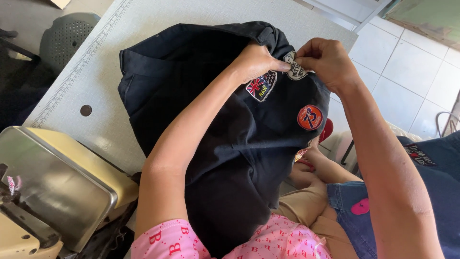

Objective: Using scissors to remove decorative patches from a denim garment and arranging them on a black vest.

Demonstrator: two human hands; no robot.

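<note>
Fingertips of both hands meet on the white patch: left hand pinches its left edge, right hand its top, dark garment draped toward me.

A dark navy garment lies bunched across the near right part of the bench and hangs down toward the lap. Three patches sit on its upper right: a black-and-white shield patch, a flag patch, a round orange patch.

Garment draped over table edge; both hands at its far end, sewing machine to its left
</note>
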